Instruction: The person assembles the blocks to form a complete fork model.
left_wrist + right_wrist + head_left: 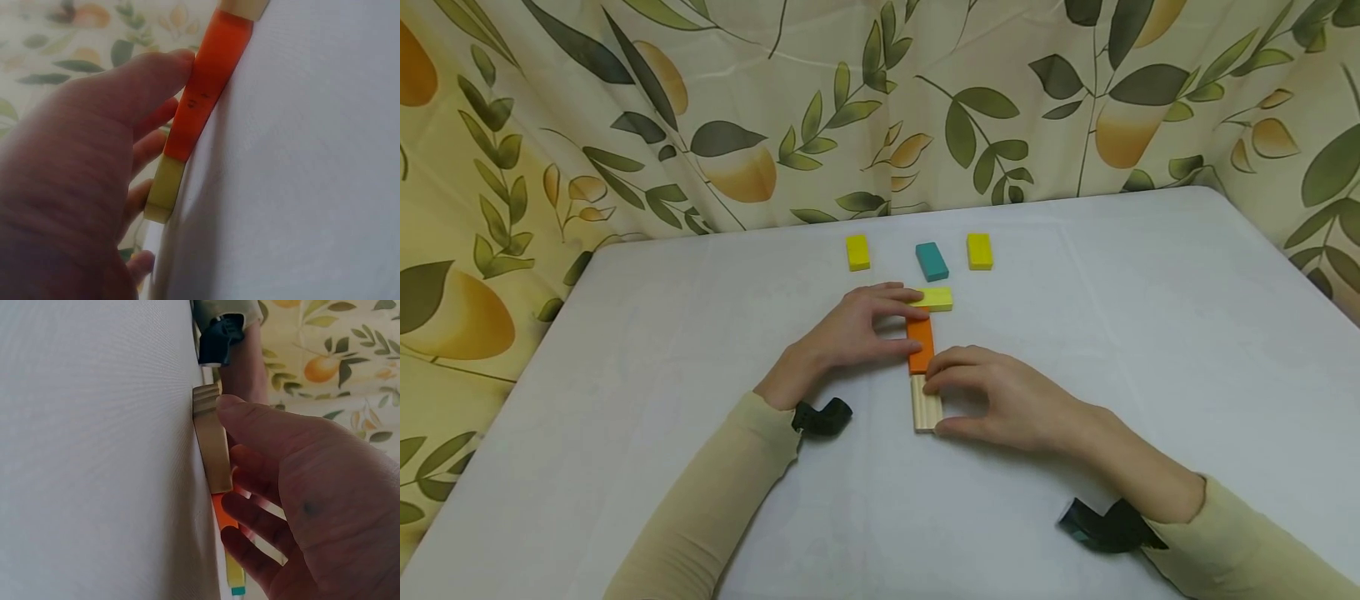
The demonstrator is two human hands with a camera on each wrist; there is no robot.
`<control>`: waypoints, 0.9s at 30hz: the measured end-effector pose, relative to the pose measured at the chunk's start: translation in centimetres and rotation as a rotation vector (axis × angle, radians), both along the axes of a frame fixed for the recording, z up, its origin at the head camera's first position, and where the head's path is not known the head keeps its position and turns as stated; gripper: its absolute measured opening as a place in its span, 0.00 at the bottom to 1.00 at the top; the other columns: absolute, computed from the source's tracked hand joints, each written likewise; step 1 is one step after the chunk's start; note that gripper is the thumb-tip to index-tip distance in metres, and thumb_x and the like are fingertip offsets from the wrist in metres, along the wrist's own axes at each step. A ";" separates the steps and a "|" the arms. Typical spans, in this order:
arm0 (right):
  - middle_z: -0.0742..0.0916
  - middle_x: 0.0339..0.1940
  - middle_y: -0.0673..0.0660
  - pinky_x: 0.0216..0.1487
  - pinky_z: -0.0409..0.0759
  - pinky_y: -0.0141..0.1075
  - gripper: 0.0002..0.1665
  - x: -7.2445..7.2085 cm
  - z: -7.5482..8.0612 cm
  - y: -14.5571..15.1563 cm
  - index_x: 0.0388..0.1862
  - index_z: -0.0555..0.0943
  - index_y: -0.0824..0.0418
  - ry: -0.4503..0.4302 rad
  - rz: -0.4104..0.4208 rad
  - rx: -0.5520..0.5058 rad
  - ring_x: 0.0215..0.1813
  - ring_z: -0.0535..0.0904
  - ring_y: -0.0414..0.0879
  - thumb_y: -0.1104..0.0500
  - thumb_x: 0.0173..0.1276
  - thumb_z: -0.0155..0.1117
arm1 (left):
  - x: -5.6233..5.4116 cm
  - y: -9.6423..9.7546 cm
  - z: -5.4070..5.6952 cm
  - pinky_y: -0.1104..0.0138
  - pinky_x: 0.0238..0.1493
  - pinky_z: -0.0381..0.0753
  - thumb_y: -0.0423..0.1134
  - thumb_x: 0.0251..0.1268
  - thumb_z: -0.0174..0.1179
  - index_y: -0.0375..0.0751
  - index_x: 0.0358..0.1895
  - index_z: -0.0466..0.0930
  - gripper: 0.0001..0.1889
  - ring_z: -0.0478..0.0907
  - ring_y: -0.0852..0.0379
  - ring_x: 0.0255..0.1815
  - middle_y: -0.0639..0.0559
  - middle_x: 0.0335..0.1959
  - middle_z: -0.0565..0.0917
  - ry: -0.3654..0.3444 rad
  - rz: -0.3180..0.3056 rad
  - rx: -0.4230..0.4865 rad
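On the white tabletop, an orange block (921, 337) and a pale ridged wooden block (927, 408) lie end to end. A yellow block (937, 299) lies crosswise at the orange one's far end. With fairly straight fingers, my left hand (857, 329) touches the orange block from the left; one fingertip reaches the yellow block. From the right, my right hand (1007, 400) holds the wooden block, the thumb at its near end and curled fingers toward its far end. In the right wrist view the thumb touches the end corner of the wooden block (212, 447).
Beyond the row lie a yellow block (857, 252), a teal block (932, 262) and another yellow block (980, 252). A curtain with fruit and leaf print (850, 108) hangs behind the table (1150, 333). Black wrist cameras (823, 417) sit at both sleeves.
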State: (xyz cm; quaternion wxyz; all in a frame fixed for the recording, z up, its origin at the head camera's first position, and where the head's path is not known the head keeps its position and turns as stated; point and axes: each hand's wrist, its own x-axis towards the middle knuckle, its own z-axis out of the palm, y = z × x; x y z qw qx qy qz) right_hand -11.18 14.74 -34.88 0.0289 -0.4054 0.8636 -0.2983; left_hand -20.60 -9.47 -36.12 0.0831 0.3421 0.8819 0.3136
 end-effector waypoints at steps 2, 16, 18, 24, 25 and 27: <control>0.82 0.56 0.42 0.65 0.73 0.40 0.20 0.0 0.0 0.0 0.49 0.86 0.51 0.002 0.000 -0.001 0.60 0.75 0.39 0.51 0.58 0.80 | 0.0 0.0 0.0 0.52 0.76 0.50 0.52 0.64 0.68 0.54 0.61 0.85 0.22 0.57 0.57 0.77 0.60 0.69 0.74 -0.001 0.000 0.002; 0.81 0.56 0.41 0.64 0.74 0.40 0.19 -0.2 -0.1 -0.1 0.50 0.86 0.51 -0.008 0.001 -0.006 0.60 0.75 0.39 0.52 0.60 0.79 | 0.1 0.0 0.1 0.53 0.76 0.51 0.52 0.64 0.69 0.54 0.60 0.85 0.22 0.57 0.57 0.77 0.60 0.69 0.75 -0.004 0.004 0.003; 0.81 0.56 0.41 0.64 0.74 0.40 0.19 -0.2 -0.1 0.0 0.50 0.86 0.51 -0.010 0.003 -0.007 0.60 0.75 0.39 0.52 0.60 0.79 | 0.1 0.0 0.2 0.54 0.76 0.51 0.51 0.64 0.69 0.53 0.60 0.85 0.22 0.57 0.57 0.77 0.60 0.69 0.75 -0.003 0.001 0.004; 0.81 0.56 0.41 0.64 0.74 0.40 0.19 -0.2 -0.2 0.0 0.50 0.86 0.51 0.000 0.004 -0.009 0.59 0.76 0.39 0.52 0.60 0.79 | 0.0 0.0 0.0 0.55 0.76 0.52 0.51 0.64 0.69 0.53 0.60 0.85 0.22 0.58 0.57 0.77 0.59 0.69 0.75 0.006 -0.010 0.014; 0.81 0.56 0.42 0.63 0.75 0.40 0.19 -0.2 -0.2 0.0 0.50 0.86 0.52 0.008 0.006 -0.012 0.59 0.76 0.39 0.53 0.60 0.79 | 0.0 0.0 -0.1 0.55 0.76 0.52 0.52 0.64 0.69 0.53 0.60 0.85 0.22 0.58 0.57 0.77 0.59 0.69 0.75 0.006 -0.011 0.013; 0.82 0.55 0.42 0.62 0.75 0.40 0.19 -0.2 -0.2 0.0 0.49 0.86 0.53 0.028 0.009 -0.019 0.59 0.76 0.39 0.54 0.60 0.79 | 0.0 0.0 -0.1 0.55 0.76 0.51 0.52 0.64 0.69 0.53 0.60 0.85 0.22 0.57 0.57 0.77 0.60 0.69 0.75 0.003 -0.008 0.012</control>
